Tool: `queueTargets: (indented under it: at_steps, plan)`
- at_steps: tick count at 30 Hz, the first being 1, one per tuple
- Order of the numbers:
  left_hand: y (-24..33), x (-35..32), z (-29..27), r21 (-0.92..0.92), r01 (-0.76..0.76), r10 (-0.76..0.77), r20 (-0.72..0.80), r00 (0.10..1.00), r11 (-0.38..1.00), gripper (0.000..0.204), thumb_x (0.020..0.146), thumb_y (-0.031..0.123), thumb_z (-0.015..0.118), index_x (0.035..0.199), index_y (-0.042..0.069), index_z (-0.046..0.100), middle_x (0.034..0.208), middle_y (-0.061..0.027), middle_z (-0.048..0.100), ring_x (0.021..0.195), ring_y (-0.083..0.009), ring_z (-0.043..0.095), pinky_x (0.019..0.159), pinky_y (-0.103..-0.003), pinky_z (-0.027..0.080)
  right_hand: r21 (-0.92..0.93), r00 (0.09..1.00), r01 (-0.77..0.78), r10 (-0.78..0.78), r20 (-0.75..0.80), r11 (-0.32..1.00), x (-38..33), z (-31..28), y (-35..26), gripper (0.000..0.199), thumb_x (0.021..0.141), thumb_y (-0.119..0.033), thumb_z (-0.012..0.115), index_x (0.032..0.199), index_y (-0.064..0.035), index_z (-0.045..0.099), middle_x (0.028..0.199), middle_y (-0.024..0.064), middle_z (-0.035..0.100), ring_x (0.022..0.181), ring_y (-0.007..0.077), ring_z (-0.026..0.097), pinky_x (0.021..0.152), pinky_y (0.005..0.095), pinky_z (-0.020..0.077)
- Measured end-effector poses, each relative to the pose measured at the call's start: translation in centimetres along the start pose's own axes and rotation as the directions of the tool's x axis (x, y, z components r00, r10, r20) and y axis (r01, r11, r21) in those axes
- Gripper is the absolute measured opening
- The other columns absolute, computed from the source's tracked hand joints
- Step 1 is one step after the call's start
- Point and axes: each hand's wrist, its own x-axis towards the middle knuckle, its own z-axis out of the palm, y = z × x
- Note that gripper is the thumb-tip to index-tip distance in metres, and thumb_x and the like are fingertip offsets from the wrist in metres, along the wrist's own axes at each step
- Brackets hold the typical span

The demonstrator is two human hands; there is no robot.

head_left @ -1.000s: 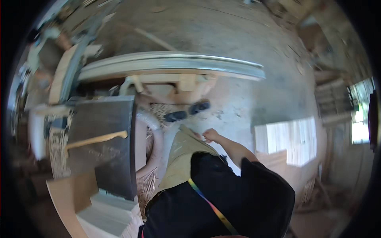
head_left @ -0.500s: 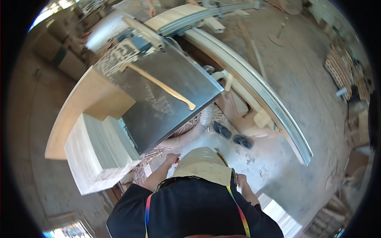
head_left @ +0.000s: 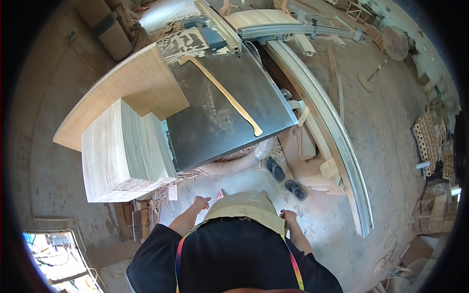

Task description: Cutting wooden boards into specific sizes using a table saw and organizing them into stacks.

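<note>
My left hand (head_left: 201,203) hangs in the air beside my beige apron (head_left: 242,207), fingers loosely apart, with nothing in it. On the apron's other side is my right hand (head_left: 288,215); its fingers are partly hidden, and I see nothing held. Ahead of me stands a dark machine table (head_left: 200,132), and across it lies a long, curved wooden stick (head_left: 222,91) with a hooked far end. A thick stack of pale boards (head_left: 110,151) is at the table's left, nearest my left hand. Behind the stack stands a broad tan panel (head_left: 127,88).
A ribbed hose (head_left: 229,167) runs under the table among wood scraps. Dark slippers (head_left: 295,190) lie on the floor ahead. A long metal rail (head_left: 337,129) curves down the right. Beyond the table, another person's hands (head_left: 225,10) rest by a pale board (head_left: 264,18).
My view has swung, so the table and board stack sit higher and the table further right. I am closer to the stack. A bare foot now shows by my left hand.
</note>
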Motion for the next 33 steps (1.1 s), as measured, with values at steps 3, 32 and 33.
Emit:
queueTargets:
  at_steps: [3,32,33]
  plan:
    - [-0.9,-0.7,-0.2,-0.054,0.003,-0.004,-0.005,1.000,0.999,0.030,0.093,0.024,0.074,0.075,0.002,0.066,0.063,-0.0074,0.057,0.049,-0.0172,0.052,0.045,-0.027,0.041,-0.025,0.999,-0.029,0.030,0.027,0.999,1.0,0.6,-0.1,0.017,0.096,-0.018,0.066,0.097,-0.0016,0.073,0.074,0.0100,0.068,0.062,0.0207,0.062,0.054,0.0334,0.0486]
    - [-2.1,-0.8,3.5,0.032,-0.115,0.116,-0.036,0.993,0.993,0.037,0.093,0.029,0.073,0.068,0.002,0.068,0.061,-0.0058,0.062,0.046,-0.0155,0.052,0.046,-0.027,0.042,-0.323,0.996,0.064,-0.039,0.082,0.944,3.5,-1.7,1.1,0.021,0.095,-0.016,0.069,0.099,0.0030,0.076,0.083,0.0140,0.072,0.068,0.0235,0.066,0.065,0.0342,0.0537]
    - [-1.9,-0.7,3.6,0.018,-0.113,0.113,-0.028,0.993,0.993,0.037,0.094,0.029,0.073,0.068,0.003,0.068,0.061,-0.0057,0.062,0.046,-0.0153,0.052,0.046,-0.027,0.042,-0.326,0.996,0.065,-0.040,0.082,0.943,3.6,-1.8,1.2,0.021,0.095,-0.016,0.069,0.099,0.0030,0.076,0.083,0.0141,0.072,0.068,0.0235,0.066,0.065,0.0343,0.0538]
